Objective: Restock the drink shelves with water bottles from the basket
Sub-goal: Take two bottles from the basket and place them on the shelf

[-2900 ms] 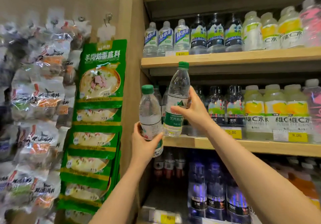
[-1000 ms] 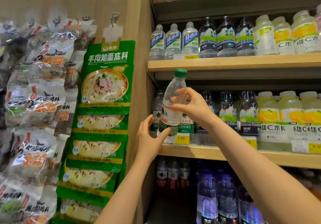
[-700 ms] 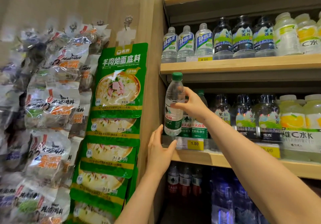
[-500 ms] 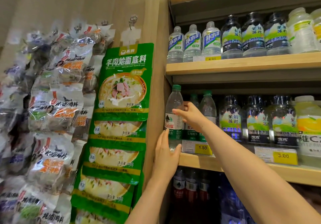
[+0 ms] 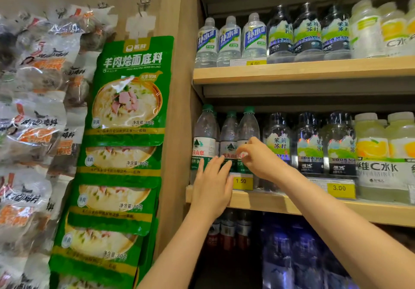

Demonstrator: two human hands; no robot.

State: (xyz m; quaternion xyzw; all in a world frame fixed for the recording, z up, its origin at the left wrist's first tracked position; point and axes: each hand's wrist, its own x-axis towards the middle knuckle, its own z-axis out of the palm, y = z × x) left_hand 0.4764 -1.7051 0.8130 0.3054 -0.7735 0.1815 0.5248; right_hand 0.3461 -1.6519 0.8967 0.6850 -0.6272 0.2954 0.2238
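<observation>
Hands (image 5: 211,187) flat against shelved bottles (image 5: 229,140)

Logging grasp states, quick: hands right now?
Left hand: open, straight fingers against the green-capped water bottles.
Right hand: fingers curled at a bottle label; grip cannot be told.

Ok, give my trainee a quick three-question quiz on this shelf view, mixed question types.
1. True or false: the left hand is gripping a bottle by its cap.
2. Which price tag sits under the green-capped water bottles? A) 1.50 B) 3.00 C) 4.00
3. Fill in: the right hand is at the labels of the water bottles on the ____ shelf of the three in view.

Key
1. False: its fingers lie straight against the bottles' lower parts.
2. A: the 1.50 tag.
3. Middle.
</observation>
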